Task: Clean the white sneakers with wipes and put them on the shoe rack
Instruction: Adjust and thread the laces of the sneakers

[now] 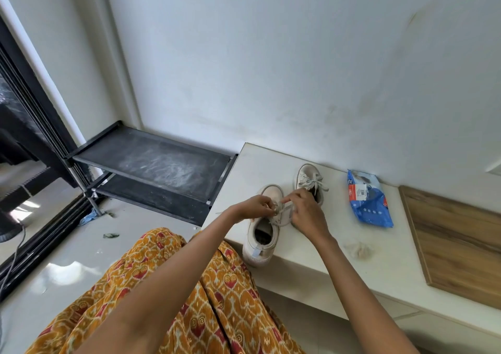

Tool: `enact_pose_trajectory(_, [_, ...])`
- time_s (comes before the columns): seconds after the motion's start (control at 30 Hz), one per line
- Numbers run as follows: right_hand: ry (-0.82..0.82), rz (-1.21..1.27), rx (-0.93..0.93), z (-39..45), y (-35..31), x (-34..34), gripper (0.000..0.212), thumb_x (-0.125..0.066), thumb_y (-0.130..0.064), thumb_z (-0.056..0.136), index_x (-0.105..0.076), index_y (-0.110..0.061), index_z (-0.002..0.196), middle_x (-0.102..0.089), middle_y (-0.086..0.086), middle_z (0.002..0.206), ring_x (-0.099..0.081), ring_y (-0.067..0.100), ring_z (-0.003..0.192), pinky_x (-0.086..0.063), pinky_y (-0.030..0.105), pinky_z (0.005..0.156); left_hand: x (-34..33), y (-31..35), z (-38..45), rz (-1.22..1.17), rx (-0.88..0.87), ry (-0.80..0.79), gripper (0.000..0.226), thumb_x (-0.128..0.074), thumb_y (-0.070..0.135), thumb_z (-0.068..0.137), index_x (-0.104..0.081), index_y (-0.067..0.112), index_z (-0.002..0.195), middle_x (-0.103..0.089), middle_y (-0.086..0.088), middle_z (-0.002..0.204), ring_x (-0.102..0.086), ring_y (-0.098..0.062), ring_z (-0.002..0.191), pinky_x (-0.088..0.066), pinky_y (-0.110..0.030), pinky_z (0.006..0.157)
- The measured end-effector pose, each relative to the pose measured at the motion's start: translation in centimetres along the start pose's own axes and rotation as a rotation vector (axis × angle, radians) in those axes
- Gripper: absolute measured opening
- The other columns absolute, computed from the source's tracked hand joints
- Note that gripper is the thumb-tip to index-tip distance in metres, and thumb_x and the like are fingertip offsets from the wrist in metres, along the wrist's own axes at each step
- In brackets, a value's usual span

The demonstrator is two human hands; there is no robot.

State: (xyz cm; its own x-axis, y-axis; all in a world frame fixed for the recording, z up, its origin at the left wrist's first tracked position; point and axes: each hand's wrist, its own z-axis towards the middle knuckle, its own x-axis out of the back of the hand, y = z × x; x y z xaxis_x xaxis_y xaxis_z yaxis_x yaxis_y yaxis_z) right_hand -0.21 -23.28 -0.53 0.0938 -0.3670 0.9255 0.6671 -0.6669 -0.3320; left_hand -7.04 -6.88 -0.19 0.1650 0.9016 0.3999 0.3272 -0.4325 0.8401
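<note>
An orange patterned garment (pixel 168 294) is seen nearest the camera, with both bare forearms reaching out over it; just beyond, the heel of the nearer white sneaker (pixel 260 241) is set at the front edge of a pale stone ledge (pixel 379 261), its opening lying directly below the fingers; the left hand (pixel 253 204) is closed over the laces (pixel 279 214) of this sneaker, a strand being pinched between thumb and fingertips; the right hand (pixel 305 212) is likewise narrowed onto the laces, its forefinger extended toward the left fingers so that the two sets of fingertips almost meet above the tongue; a crumpled used wipe (pixel 359 249) is seen on the ledge, to the right of the right hand and nearer the camera than the fingers; the second white sneaker (pixel 307 177) is placed just beyond the right fingers, its bow tied and its toe turned to the wall; a blue wipes packet (pixel 368 198) lies well to the right of the fingers, with a wooden board (pixel 458 242) beyond it at the far right; a black shoe rack (pixel 151 161), its top shelf dusty, stands on the floor to the left of the fingers and farther off, against the white wall (pixel 271 55).
</note>
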Motion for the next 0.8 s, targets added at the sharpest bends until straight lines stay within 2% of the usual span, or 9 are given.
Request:
enact_pose_trajectory(0.07, [0.14,-0.102,-0.054,-0.3,-0.2,0.0,0.036,-0.054,0.007,0.077,-0.064,-0.014,0.105,-0.053,0.006,0.111,-0.054,0.024,0.1,-0.05,0.031,0.061,-0.1,-0.3,0.0,-0.04,-0.017,0.049,0.006,-0.054,0.015,0.092,-0.052,0.012,0.087,-0.05,0.004,0.074,-0.043,-0.007,0.063,-0.036,-0.013,0.049])
enact_pose_trajectory(0.17, [0.277,-0.064,-0.17,-0.7,-1.0,0.3,0.022,-0.061,-0.007,0.081,-0.058,-0.012,0.102,-0.051,0.008,0.105,-0.057,0.025,0.085,-0.047,0.03,0.055,-0.2,-0.8,0.0,-0.134,-0.011,0.136,0.013,-0.058,0.016,0.089,-0.051,0.016,0.079,-0.051,0.004,0.071,-0.045,-0.007,0.062,-0.037,-0.013,0.049])
enact_pose_trajectory(0.23, [0.126,0.096,-0.259,-0.9,-1.8,0.4,0.011,-0.059,-0.028,0.088,-0.057,-0.019,0.091,-0.054,0.001,0.095,-0.055,0.019,0.079,-0.041,0.027,0.059,-0.5,-1.3,0.1,-0.197,0.01,0.176,0.013,-0.059,0.017,0.088,-0.051,0.017,0.078,-0.05,0.003,0.072,-0.045,-0.009,0.063,-0.037,-0.016,0.05])
enact_pose_trajectory(0.3, [-0.159,0.326,-0.339,-1.1,-2.7,0.1,0.023,-0.058,-0.045,0.088,-0.061,-0.023,0.081,-0.06,-0.005,0.081,-0.056,0.012,0.074,-0.042,0.027,0.061,-0.8,-1.6,0.2,-0.247,0.015,0.206,0.011,-0.058,0.015,0.088,-0.053,0.016,0.078,-0.049,0.002,0.071,-0.044,-0.01,0.062,-0.036,-0.017,0.05])
enact_pose_trajectory(0.37, [-0.233,0.552,-0.398,-1.4,-3.3,-0.6,0.027,-0.062,-0.043,0.086,-0.068,-0.017,0.092,-0.068,-0.001,0.086,-0.062,0.014,0.082,-0.05,0.03,0.073,-1.0,-1.7,0.1,-0.276,-0.001,0.213,0.012,-0.056,0.013,0.089,-0.055,0.016,0.078,-0.05,0.002,0.068,-0.044,-0.008,0.061,-0.036,-0.015,0.049])
enact_pose_trajectory(0.43, [-0.169,0.724,-0.447,-1.6,-3.5,-1.3,0.02,-0.066,-0.034,0.085,-0.068,-0.016,0.094,-0.069,0.002,0.091,-0.064,0.017,0.089,-0.052,0.031,0.079,-0.7,-1.9,-0.1,-0.279,-0.02,0.204,0.013,-0.056,0.012,0.09,-0.057,0.016,0.077,-0.052,0.002,0.068,-0.046,-0.007,0.06,-0.038,-0.013,0.048])
enact_pose_trajectory(0.53, [-0.128,0.943,-0.515,-1.9,-3.7,-1.7,0.004,-0.065,-0.019,0.087,-0.066,-0.016,0.089,-0.067,0.005,0.089,-0.061,0.013,0.081,-0.049,0.022,0.07,0.0,-2.2,-0.3,-0.273,-0.021,0.152,0.01,-0.055,0.013,0.091,-0.057,0.014,0.081,-0.054,0.001,0.072,-0.049,-0.009,0.064,-0.041,-0.016,0.053])
enact_pose_trajectory(0.63, [-0.099,1.132,-0.602,-2.4,-4.0,-2.0,0.006,-0.061,-0.012,0.088,-0.066,-0.015,0.086,-0.063,0.002,0.078,-0.055,0.01,0.071,-0.044,0.018,0.062,0.2,-2.1,-0.2,-0.273,0.022,0.082,0.012,-0.052,0.012,0.09,-0.053,0.018,0.079,-0.053,0.002,0.077,-0.048,-0.01,0.07,-0.042,-0.02,0.06])
enact_pose_trajectory(0.8, [-0.065,1.14,-0.669,-2.3,-4.6,-2.5,0.008,-0.058,-0.018,0.091,-0.064,-0.013,0.09,-0.062,-0.001,0.073,-0.055,0.009,0.067,-0.043,0.016,0.056,-0.4,-1.9,0.2,-0.317,0.051,0.087,0.013,-0.049,0.014,0.088,-0.053,0.018,0.076,-0.05,-0.001,0.078,-0.045,-0.013,0.068,-0.038,-0.023,0.06])
